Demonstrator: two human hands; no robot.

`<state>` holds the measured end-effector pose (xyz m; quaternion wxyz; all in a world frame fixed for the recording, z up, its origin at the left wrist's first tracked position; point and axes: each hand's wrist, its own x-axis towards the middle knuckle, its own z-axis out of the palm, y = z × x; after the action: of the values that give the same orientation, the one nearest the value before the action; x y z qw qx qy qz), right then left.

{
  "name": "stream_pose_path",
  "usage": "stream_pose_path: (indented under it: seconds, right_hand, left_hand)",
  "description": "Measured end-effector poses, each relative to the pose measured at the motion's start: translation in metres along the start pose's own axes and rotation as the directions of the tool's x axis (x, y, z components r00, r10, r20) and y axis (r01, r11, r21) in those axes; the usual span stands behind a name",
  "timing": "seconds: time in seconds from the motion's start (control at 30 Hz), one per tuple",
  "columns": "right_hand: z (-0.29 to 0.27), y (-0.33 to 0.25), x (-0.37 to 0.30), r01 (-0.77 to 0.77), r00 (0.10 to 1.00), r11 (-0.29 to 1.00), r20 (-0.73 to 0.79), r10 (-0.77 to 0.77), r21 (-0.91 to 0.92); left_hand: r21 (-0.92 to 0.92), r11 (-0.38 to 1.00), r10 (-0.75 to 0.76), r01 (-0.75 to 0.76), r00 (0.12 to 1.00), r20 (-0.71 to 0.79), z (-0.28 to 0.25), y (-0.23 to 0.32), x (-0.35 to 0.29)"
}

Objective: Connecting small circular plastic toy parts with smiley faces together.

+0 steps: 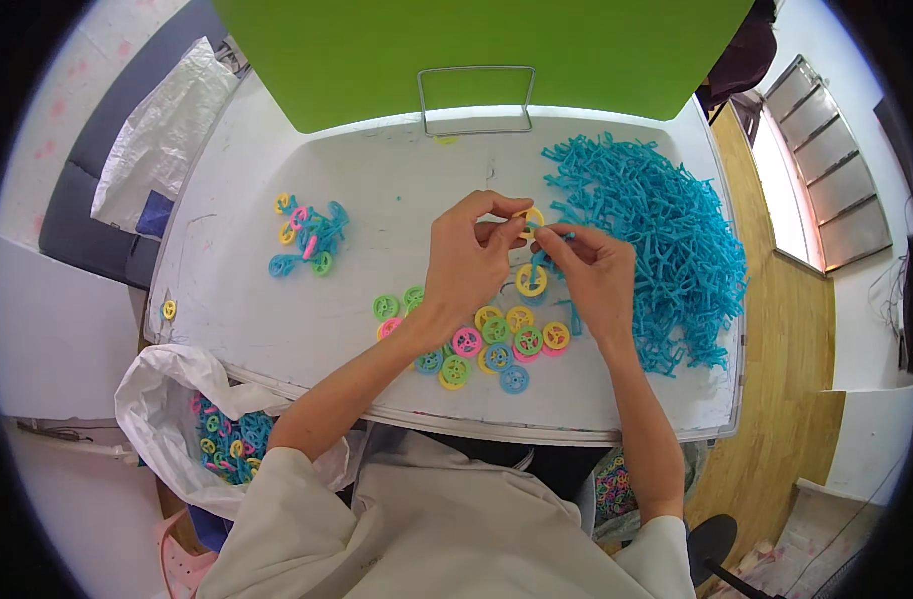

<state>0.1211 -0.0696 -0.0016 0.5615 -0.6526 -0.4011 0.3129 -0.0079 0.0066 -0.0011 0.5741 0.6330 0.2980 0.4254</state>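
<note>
My left hand (468, 250) pinches a small yellow spoked wheel (535, 217) above the middle of the white table. Against that wheel, the fingertips of my right hand (596, 275) are closed on a thin blue plastic piece (538, 259), which my fingers partly hide. Just below my hands is a second yellow wheel (531, 290); I cannot tell whether it is joined to the blue piece. Nearer to me, loose pink, green, yellow and blue wheels (466, 342) lie scattered, some under my left forearm. Right of my right hand rises a big heap of blue plastic pieces (656, 240).
Blue pieces fitted with coloured wheels form a small pile (312, 238) at the left of the table (247, 309). A green panel (486, 40) with a wire stand (476, 70) rises behind. White sack (157, 429) holds similar pieces at lower left; another bag (616, 484) sits lower right.
</note>
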Motion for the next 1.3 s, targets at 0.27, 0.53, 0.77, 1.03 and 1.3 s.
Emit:
stream_pose_path:
  seconds: [0.27, 0.53, 0.77, 1.03, 1.3]
  right_hand:
    - [0.003, -0.005, -0.004, 0.052, 0.995, 0.991, -0.075, -0.062, -0.127]
    - [-0.014, -0.004, 0.007, 0.177, 0.968, 0.977, 0.159, -0.194, 0.119]
    - [-0.034, -0.001, 0.003, 0.434, 0.879, 0.603, 0.168, -0.446, -0.669]
    - [-0.034, 0.01, 0.008, 0.361, 0.925, 0.517, 0.227, -0.304, -0.776]
    - [-0.027, 0.013, 0.001, 0.46, 0.875, 0.481, 0.291, -0.386, -0.746]
  left_hand:
    - [0.091, 0.996, -0.022, 0.02, 0.999, 0.029, 0.0, 0.005, -0.002]
    - [-0.084, 0.983, -0.147, 0.165, 0.97, 0.194, -0.024, 0.01, 0.019]
    - [-0.141, 0.981, -0.143, 0.133, 0.987, -0.067, -0.064, 0.017, 0.04]
    - [0.99, 0.115, 0.187, 0.082, 0.977, -0.102, -0.151, -0.009, 0.053]
    - [0.753, 0.649, -0.051, -0.108, 0.982, 0.184, -0.051, -0.011, 0.03]
